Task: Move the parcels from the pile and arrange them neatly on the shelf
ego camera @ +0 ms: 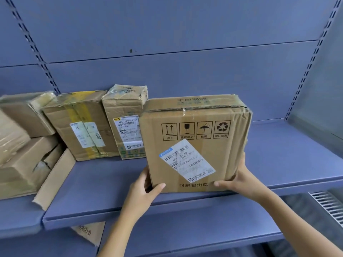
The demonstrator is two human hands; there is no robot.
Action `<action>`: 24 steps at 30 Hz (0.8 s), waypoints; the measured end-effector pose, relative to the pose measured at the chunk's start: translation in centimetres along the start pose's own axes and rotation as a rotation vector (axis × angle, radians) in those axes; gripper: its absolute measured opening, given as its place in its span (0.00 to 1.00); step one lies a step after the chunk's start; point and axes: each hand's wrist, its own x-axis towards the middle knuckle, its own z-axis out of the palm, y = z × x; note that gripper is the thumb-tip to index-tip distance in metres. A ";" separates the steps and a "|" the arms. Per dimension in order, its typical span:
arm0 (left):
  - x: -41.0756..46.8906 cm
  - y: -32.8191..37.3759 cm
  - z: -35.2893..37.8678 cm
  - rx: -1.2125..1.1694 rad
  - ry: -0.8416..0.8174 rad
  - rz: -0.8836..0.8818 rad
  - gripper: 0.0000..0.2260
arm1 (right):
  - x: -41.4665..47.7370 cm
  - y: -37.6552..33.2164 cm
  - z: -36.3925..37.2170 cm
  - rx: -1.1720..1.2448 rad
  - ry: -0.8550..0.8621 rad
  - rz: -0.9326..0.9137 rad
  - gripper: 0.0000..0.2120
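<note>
On shelf [278, 154]: left hand [143, 190], right hand [239, 180] grip fragile-marked carton [194, 145] low. Slide back upright, flush with labelled carton [126, 127]; seemingly touching.

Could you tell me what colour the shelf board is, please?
The shelf is plain blue; head view.

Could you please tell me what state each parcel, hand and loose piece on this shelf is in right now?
Front parcel: upright, sealed, label facing out, held at both lower corners.
Left hand: grips its lower left corner.
Right hand: grips its lower right corner.
Yellow-taped parcel: standing on edge, sealed.
Narrow parcel: standing, top crumpled.
Cardboard flap: torn, leaning against the left boxes.
</note>
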 end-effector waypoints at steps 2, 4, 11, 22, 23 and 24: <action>0.5 0.3 0.3 0.049 0.032 0.001 0.18 | 0.9 -0.1 -0.3 0.018 -0.022 -0.002 0.54; 0.8 0.9 0.8 0.128 0.087 -0.001 0.13 | 1.5 -0.3 -0.3 0.059 -0.028 0.013 0.52; 0.1 5.8 -1.7 0.453 0.410 0.449 0.41 | -0.6 -1.7 0.4 -0.328 0.293 -0.368 0.63; 6.0 13.7 -6.0 0.887 0.301 0.770 0.30 | -0.7 0.4 1.7 -1.341 0.117 -0.639 0.47; 6.3 13.6 -5.8 0.861 0.301 0.776 0.28 | -0.3 0.8 1.2 -1.331 0.091 -0.598 0.45; 6.8 13.8 -5.6 0.844 0.290 0.783 0.26 | 0.2 1.0 0.8 -1.317 0.081 -0.550 0.43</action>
